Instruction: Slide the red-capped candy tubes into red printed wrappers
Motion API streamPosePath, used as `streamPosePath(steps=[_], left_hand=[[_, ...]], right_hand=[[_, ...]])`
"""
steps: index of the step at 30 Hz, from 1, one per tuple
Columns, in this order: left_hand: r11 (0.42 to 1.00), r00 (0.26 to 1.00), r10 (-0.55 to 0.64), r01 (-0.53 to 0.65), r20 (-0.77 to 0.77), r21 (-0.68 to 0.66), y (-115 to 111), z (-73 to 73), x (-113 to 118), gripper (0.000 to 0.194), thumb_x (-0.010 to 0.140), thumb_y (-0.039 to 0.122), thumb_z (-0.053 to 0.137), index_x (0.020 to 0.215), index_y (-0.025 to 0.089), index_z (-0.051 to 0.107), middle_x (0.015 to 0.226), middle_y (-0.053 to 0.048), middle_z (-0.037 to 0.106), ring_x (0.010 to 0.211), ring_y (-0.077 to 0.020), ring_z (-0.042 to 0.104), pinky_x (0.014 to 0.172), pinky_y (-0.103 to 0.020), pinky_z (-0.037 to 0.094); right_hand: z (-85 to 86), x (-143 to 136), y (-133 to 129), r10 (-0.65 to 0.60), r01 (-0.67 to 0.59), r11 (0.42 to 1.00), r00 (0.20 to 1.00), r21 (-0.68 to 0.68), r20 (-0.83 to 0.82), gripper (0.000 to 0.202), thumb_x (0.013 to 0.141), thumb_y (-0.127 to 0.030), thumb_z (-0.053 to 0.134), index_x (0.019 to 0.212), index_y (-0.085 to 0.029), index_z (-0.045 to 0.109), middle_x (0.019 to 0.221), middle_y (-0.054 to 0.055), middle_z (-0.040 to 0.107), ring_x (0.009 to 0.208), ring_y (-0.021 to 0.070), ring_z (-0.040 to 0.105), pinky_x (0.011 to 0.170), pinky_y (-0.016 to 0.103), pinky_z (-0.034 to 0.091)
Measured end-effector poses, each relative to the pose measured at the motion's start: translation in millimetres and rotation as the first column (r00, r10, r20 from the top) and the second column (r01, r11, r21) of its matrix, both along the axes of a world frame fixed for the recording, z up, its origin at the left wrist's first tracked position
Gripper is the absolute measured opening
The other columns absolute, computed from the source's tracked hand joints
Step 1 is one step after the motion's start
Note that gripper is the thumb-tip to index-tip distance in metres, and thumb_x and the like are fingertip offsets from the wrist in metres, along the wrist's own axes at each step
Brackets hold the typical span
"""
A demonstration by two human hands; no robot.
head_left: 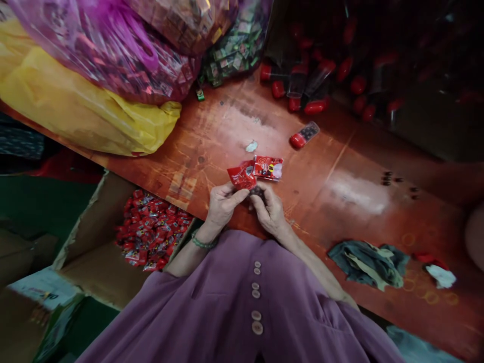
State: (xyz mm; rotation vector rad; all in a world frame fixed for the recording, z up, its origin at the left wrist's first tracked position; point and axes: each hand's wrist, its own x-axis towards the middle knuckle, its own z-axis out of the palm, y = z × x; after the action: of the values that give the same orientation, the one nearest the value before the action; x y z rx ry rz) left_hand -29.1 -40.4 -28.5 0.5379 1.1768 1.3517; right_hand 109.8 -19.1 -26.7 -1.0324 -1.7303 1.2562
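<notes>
My left hand [222, 205] is closed, thumb and fingers pinching the lower edge of a red printed packet [242, 175]. Between both hands, at the packet's lower end, shows a dark bumpy piece [257, 191] that looks like a cluster of small dark balls. My right hand [269, 207] grips this piece from the right; its lower fingers are partly hidden. Just beyond the fingertips lies a flat stack of red printed packets [268, 167]. A clear capsule with a red cap [304, 135], filled with dark balls, rests on the table farther off to the right.
Plastic bags, one yellow [86, 101] and one purple [124, 55], cover the table's far left. Red-capped clear tubes [297, 83] pile up at the back. A cardboard box [98, 257] of red packets stands at left. Loose dark balls [386, 177] and a crumpled cloth [366, 262] lie right.
</notes>
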Motion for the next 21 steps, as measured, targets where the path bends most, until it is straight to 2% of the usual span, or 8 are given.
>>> streamPosePath(steps=[4,8,10,12,14,17,21], left_hand=[[0.998,0.999,-0.040,0.039,0.010,0.056,-0.6,1.7,-10.1,0.037,0.065,0.042,0.084,0.093,0.019,0.078,0.095,-0.008,0.078,0.088,-0.0230,0.073,0.087,-0.036,0.057],[1.000,0.999,-0.017,0.018,-0.042,0.021,0.4,3.8,-10.2,0.030,0.070,0.040,0.081,0.090,0.018,0.079,0.091,-0.007,0.078,0.088,-0.0223,0.073,0.090,-0.035,0.056],[1.000,0.999,-0.003,0.003,-0.040,0.000,1.4,3.2,-6.6,0.030,0.068,0.042,0.082,0.086,0.018,0.079,0.085,-0.006,0.078,0.084,-0.0209,0.073,0.087,-0.034,0.056],[1.000,0.998,0.020,-0.021,-0.051,-0.015,1.9,2.1,-3.0,0.030,0.065,0.042,0.084,0.083,0.019,0.079,0.081,-0.004,0.077,0.077,-0.0181,0.071,0.081,-0.030,0.057],[0.999,0.995,0.035,-0.038,-0.096,-0.027,1.5,1.1,-1.2,0.029,0.064,0.041,0.085,0.081,0.018,0.078,0.076,-0.002,0.076,0.069,-0.0147,0.069,0.072,-0.026,0.056],[1.000,0.993,-0.002,0.000,-0.120,-0.018,-0.7,1.0,-2.9,0.030,0.067,0.044,0.083,0.079,0.016,0.076,0.066,-0.001,0.072,0.057,-0.0117,0.062,0.058,-0.023,0.053],[0.995,0.996,-0.077,0.079,-0.036,0.063,-2.7,4.0,-5.4,0.034,0.077,0.050,0.074,0.081,0.016,0.074,0.065,-0.001,0.068,0.051,-0.0116,0.060,0.051,-0.025,0.053]], right_hand=[[-0.6,0.8,-1.9,0.057,-0.057,0.998,0.998,-0.003,0.021,0.020,0.099,-0.031,0.049,0.116,-0.022,0.053,0.079,-0.002,0.061,0.056,0.0087,0.054,0.059,0.024,0.049],[-0.1,-0.7,-3.7,0.042,-0.043,0.999,0.997,0.011,0.068,0.021,0.099,-0.033,0.048,0.115,-0.021,0.054,0.087,0.002,0.066,0.069,0.0122,0.062,0.069,0.028,0.053],[-0.7,-1.4,-4.6,0.020,-0.026,0.998,0.996,0.064,0.090,0.021,0.099,-0.033,0.049,0.115,-0.021,0.054,0.093,0.005,0.067,0.076,0.0143,0.064,0.073,0.030,0.054],[-1.1,-1.8,-5.9,0.010,-0.016,0.997,0.996,0.077,0.086,0.021,0.098,-0.034,0.049,0.115,-0.021,0.053,0.091,0.005,0.066,0.076,0.0144,0.064,0.071,0.029,0.053],[-0.7,-1.9,-7.5,0.037,-0.036,0.999,0.999,-0.027,0.025,0.021,0.099,-0.036,0.048,0.113,-0.022,0.052,0.081,0.000,0.063,0.066,0.0117,0.060,0.064,0.026,0.051],[1.5,-2.9,-9.4,0.067,-0.099,0.964,0.989,-0.247,-0.134,0.021,0.099,-0.039,0.047,0.113,-0.023,0.051,0.075,-0.004,0.056,0.056,0.0075,0.053,0.058,0.023,0.048],[2.5,-6.1,-8.5,-0.004,-0.086,0.938,0.966,-0.335,-0.258,0.034,0.098,-0.042,0.051,0.128,-0.028,0.044,0.085,-0.002,0.056,0.063,0.0087,0.054,0.058,0.023,0.050]])
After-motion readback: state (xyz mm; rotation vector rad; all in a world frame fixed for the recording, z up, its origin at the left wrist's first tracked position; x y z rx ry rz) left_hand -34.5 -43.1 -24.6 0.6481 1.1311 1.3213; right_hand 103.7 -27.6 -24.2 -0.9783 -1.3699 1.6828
